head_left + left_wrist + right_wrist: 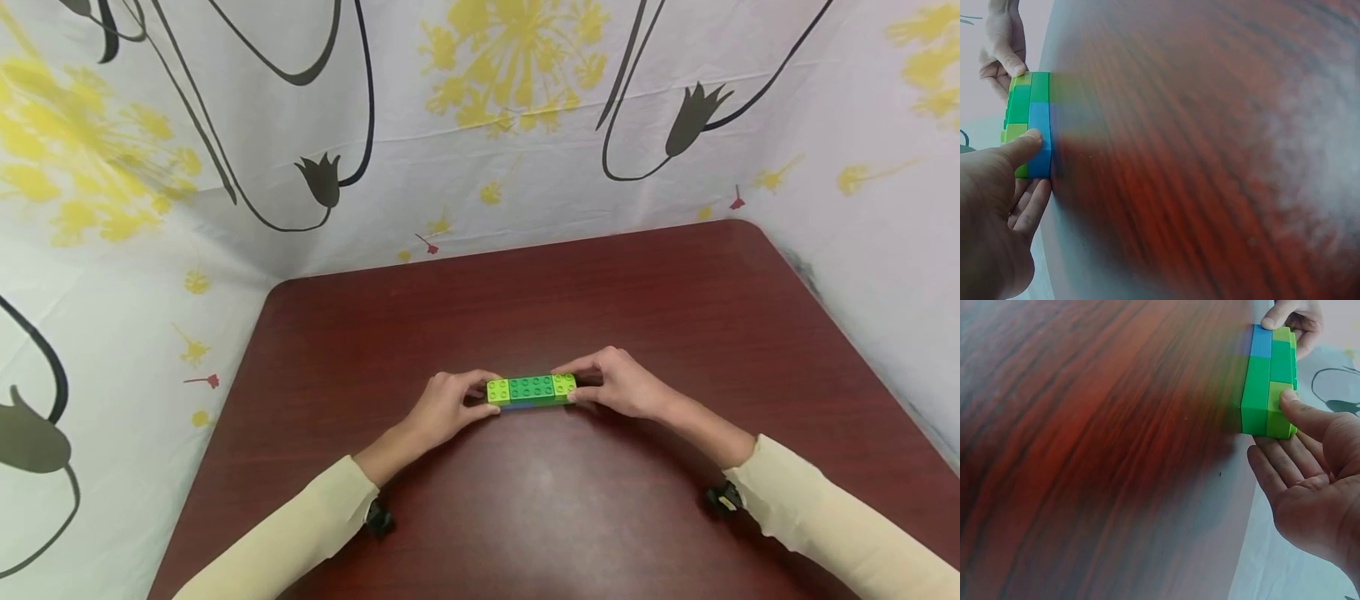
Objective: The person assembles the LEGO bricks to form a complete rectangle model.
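Note:
A two-layer bar of toy building bricks (531, 387) sits on the table, its long side running left to right. On top, a dark green brick (532, 387) lies between two lime bricks, one at each end. Beneath them a blue brick (1039, 119) and a green brick (1256, 387) form the lower layer. My left hand (442, 408) pinches the left end, thumb on the near side and fingers behind. At the other end my right hand (622, 385) holds the bar the same way, its thumb on the lime brick (1280, 400).
The dark red wooden table (570, 500) has rounded far corners. White cloth (480, 192) printed with yellow and grey flowers hangs behind it and along both sides. A black strapped device (379, 518) shows under the left sleeve, another (724, 500) under the right.

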Tool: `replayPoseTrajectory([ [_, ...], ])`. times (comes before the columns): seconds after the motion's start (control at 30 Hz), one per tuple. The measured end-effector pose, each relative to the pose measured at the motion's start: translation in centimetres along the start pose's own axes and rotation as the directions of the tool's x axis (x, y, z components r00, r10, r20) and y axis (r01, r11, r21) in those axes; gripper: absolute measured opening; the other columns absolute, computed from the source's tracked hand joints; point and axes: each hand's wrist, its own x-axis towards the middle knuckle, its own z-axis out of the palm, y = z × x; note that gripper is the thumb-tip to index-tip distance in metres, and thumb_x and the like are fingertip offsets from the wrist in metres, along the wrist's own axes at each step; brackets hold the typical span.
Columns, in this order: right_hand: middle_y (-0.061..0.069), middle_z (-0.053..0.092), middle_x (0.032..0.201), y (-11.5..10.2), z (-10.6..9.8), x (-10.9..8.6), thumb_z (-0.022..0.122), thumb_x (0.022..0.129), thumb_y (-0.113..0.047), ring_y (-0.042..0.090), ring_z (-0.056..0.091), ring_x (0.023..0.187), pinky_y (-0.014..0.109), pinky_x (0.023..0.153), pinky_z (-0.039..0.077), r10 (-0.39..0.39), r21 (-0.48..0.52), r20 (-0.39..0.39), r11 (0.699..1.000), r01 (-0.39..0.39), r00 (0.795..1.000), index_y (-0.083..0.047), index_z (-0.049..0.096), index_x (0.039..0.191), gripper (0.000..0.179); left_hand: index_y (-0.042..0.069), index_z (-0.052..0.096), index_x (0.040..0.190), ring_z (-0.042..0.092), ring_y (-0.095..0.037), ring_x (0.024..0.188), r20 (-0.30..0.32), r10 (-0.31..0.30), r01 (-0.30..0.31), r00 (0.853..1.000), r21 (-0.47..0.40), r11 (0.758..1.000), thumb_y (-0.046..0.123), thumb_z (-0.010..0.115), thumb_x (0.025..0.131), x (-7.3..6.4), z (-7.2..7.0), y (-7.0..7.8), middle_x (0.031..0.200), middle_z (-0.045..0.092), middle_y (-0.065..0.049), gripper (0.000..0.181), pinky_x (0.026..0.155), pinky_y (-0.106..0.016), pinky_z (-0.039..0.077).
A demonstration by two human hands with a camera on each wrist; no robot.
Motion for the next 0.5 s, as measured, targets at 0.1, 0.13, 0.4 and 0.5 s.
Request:
replayPoseTrajectory([
  [0.1,0.007,0.077,0.122,-0.24,0.15,-0.03,0.085,0.092,-0.007,0.018,0.074,0.106,0.033,0.084,0.061,0.004,-0.026,-0.002,1.0,-0.005,1.0,-0.011,0.077,0.131,0.04,0.013,0.074,0.129,0.077,-0.012,0.098,0.004,-0.012,0.012,1.0,0.007,1.0,0.023,0.089,0.089,-0.09,-0.02,0.01,0.117,0.079,-0.004,0.043,0.087,-0.028,0.062],
  [0.13,0.008,0.077,0.122,-0.29,0.19,-0.07,0.085,0.092,-0.008,0.017,0.075,0.107,0.034,0.085,0.062,0.007,-0.034,-0.002,0.999,-0.007,1.0,-0.01,0.077,0.131,0.04,0.013,0.074,0.129,0.077,-0.012,0.098,0.007,-0.013,0.013,1.0,0.01,1.0,0.023,0.089,0.09,-0.1,0.0,0.0,0.117,0.079,-0.003,0.044,0.087,-0.028,0.062],
  [0.4,0.008,0.076,0.125,-0.45,0.31,-0.16,0.085,0.092,-0.01,0.016,0.073,0.107,0.038,0.088,0.062,0.026,-0.068,0.001,0.997,-0.026,1.0,-0.009,0.075,0.133,0.041,0.013,0.072,0.132,0.076,-0.012,0.101,0.064,0.004,-0.005,0.998,0.026,1.0,0.025,0.089,0.089,0.12,-0.45,-0.01,0.118,0.078,-0.002,0.048,0.089,-0.029,0.061],
  [0.5,0.007,0.075,0.126,-0.3,0.27,-0.19,0.087,0.091,-0.011,0.019,0.072,0.11,0.041,0.09,0.061,0.017,-0.067,-0.014,0.998,-0.018,1.0,-0.009,0.075,0.133,0.044,0.013,0.069,0.138,0.075,-0.012,0.104,0.104,0.014,-0.017,0.994,0.036,0.999,0.028,0.089,0.089,0.25,-0.88,-0.01,0.122,0.077,-0.002,0.054,0.091,-0.03,0.06],
])
